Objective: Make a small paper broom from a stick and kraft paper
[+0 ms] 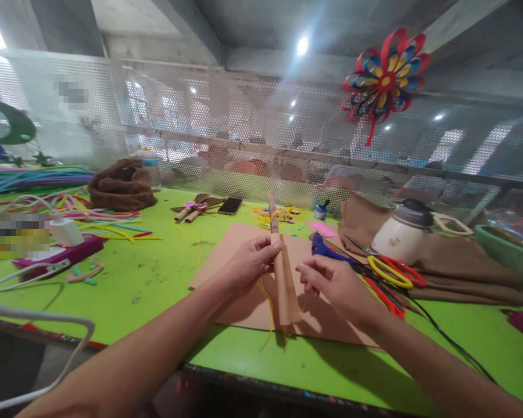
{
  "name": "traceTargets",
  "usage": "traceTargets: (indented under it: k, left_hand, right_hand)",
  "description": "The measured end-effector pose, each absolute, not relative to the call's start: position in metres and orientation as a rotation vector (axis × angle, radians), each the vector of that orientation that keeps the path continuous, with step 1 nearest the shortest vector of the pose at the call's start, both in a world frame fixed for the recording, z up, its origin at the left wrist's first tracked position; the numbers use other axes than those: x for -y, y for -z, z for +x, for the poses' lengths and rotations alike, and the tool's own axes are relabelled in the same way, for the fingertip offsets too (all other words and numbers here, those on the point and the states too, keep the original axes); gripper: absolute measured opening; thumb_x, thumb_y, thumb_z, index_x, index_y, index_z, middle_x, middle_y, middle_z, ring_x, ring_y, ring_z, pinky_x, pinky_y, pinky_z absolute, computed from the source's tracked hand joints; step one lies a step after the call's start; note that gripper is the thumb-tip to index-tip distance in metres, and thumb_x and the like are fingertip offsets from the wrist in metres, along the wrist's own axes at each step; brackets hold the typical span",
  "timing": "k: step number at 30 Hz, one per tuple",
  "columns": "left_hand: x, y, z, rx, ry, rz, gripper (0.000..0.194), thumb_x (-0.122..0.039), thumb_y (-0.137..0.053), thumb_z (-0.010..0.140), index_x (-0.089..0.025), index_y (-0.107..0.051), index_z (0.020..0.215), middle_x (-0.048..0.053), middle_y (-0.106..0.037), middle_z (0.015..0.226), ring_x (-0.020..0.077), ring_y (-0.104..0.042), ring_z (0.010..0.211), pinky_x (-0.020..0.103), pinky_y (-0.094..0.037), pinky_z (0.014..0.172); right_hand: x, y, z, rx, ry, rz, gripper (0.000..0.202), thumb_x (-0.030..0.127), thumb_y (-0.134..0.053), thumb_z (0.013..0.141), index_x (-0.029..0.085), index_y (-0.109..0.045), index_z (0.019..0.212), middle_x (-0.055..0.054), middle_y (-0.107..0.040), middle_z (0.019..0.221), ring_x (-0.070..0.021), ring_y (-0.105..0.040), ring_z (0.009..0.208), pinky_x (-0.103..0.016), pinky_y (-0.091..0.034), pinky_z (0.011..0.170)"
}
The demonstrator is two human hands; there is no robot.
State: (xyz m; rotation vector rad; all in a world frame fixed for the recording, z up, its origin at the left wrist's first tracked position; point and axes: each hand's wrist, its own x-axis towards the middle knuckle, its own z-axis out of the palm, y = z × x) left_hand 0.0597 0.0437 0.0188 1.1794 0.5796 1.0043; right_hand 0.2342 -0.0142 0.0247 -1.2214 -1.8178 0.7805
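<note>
My left hand pinches a long brown paper roll between thumb and fingers. The roll stands tilted over a brown cardboard sheet, its narrow upper end pointing away from me and its wider end towards me. Thin yellow strings hang beside and below the roll. Just right of the roll, apart from it, is my right hand, with fingers curled and fingertips close together. Whatever those fingertips may hold is too small to make out.
A blue glue gun, scissors with yellow handles and a white jar with a dark lid lie to the right, near folded brown cloth. Further back are a phone and yellow scraps. A purple power strip lies left.
</note>
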Motion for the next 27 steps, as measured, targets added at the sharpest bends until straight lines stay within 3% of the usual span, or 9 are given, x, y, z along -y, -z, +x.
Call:
traceTargets:
  k: [4,7,12,19,27]
  left_hand:
    - [-0.047,-0.016,0.06,-0.597,-1.074,1.155,0.025,-0.034,-0.07,0.071,-0.014,-0.062,0.084,0.003,-0.061,0.077,0.0137,-0.055,0.071,0.027,-0.042,0.067]
    - [-0.049,-0.014,0.06,-0.617,-1.16,1.141,0.024,-0.034,-0.07,0.071,-0.015,-0.06,0.082,0.002,-0.059,0.075,0.0123,-0.053,0.067,0.026,-0.043,0.064]
    - [-0.05,-0.014,0.06,-0.653,-1.256,1.137,0.02,-0.029,-0.067,0.072,-0.014,-0.059,0.082,0.002,-0.058,0.075,0.0119,-0.053,0.066,0.026,-0.044,0.064]
    - [-0.05,-0.013,0.062,-0.706,-1.272,1.144,0.02,-0.031,-0.065,0.074,-0.015,-0.059,0.085,0.003,-0.058,0.076,0.0122,-0.052,0.066,0.025,-0.043,0.062]
    - [-0.047,-0.018,0.055,-0.597,-1.152,1.113,0.023,-0.03,-0.067,0.072,-0.014,-0.062,0.087,0.004,-0.058,0.081,0.0124,-0.052,0.071,0.025,-0.042,0.066]
  right_hand:
    - [0.015,-0.027,0.214,1.997,-0.669,-1.389,0.032,0.045,-0.059,0.078,0.015,-0.058,0.065,-0.002,-0.057,0.062,-0.0131,-0.048,0.057,-0.025,-0.036,0.051]
    - [0.014,-0.022,0.202,1.984,-0.635,-1.48,0.03,0.044,-0.064,0.072,0.016,-0.055,0.064,0.0,-0.056,0.059,-0.0124,-0.045,0.054,-0.025,-0.033,0.048]
    - [0.007,-0.008,0.196,1.847,-0.679,-1.508,0.026,0.037,-0.063,0.072,0.017,-0.05,0.06,0.002,-0.051,0.056,-0.0116,-0.044,0.053,-0.023,-0.033,0.047]
    - [0.004,0.005,0.198,1.708,-0.883,-1.36,0.025,0.04,-0.064,0.073,0.016,-0.056,0.068,0.001,-0.056,0.059,-0.0119,-0.048,0.052,-0.023,-0.038,0.046]
    - [0.006,0.01,0.199,1.609,-1.067,-1.289,0.029,0.044,-0.065,0.072,0.018,-0.051,0.067,0.002,-0.052,0.058,-0.0119,-0.047,0.051,-0.023,-0.041,0.046]
